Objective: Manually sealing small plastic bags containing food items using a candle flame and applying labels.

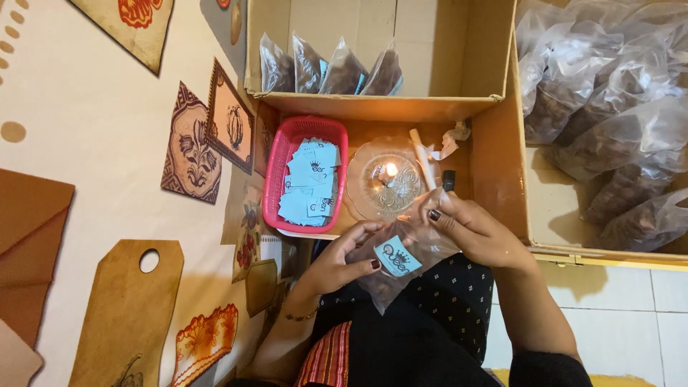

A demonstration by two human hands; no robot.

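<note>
Seen from above, a person is holding a small clear plastic pouch [401, 254] of dark brown contents between both hands, just over their lap, at the near edge of a low cardboard surface. The left hand [342, 259] is cupping the pouch from the left, thumb pressing a light blue paper label [396, 256] flat, probably to keep it in place. The right hand [469, 228] is pinching the pouch's top edge, holding it closed near a lit candle [390, 170] in a glass dish [373, 197], seemingly for sealing. A pink basket [276, 179] of matching labels is sitting just left, within reach. Finished pouches [330, 72] are standing in a far cardboard box [459, 43]; bulkier filled bags [609, 122] are lying right.
</note>
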